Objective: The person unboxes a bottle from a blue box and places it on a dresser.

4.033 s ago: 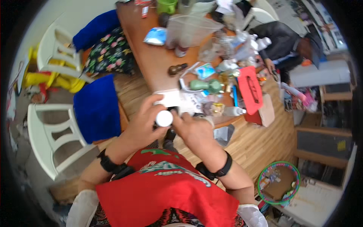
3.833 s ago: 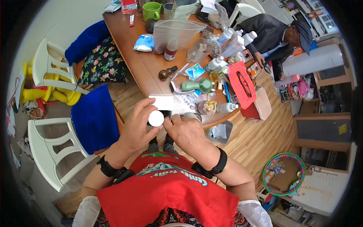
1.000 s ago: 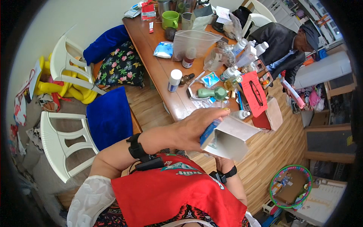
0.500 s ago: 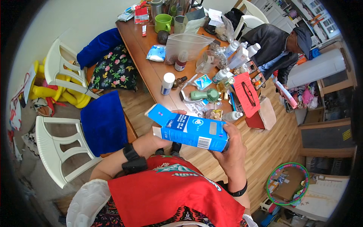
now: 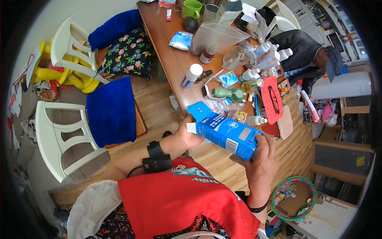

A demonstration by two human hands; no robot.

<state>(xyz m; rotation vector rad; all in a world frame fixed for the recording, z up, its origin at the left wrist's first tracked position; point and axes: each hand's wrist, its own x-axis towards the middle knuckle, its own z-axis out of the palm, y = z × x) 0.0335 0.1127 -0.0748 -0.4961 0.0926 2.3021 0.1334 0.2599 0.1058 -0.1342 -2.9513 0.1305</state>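
- Holding the blue box (image 5: 229, 133) tilted, we find its flapped end toward the upper left and its other end lower, toward the right; it is in front of the table (image 5: 161, 30), printed face up.
- Our right hand (image 5: 260, 163) is closed over the box's right end, fingers bent across the upper edge.
- Our left hand (image 5: 189, 133) is at the box's left end, behind the flaps; its fingers are largely hidden, so we cannot tell how far they are curled or how firmly they grip.
- At that end a blue flap (image 5: 199, 110) stands folded out, with a small white flap (image 5: 191, 128) below it. The interior is not visible to us.
- Beyond the box, to its left, stands a white-capped bottle (image 5: 192, 75); directly beyond it lies a green ribbed object (image 5: 229, 93).
- Recommendation: in our judgement, light pressure at the right end suffices, since thin card may crease.
- We advise keeping the left palm under the open end, flaps unpinched, and the box clear of the items beyond.
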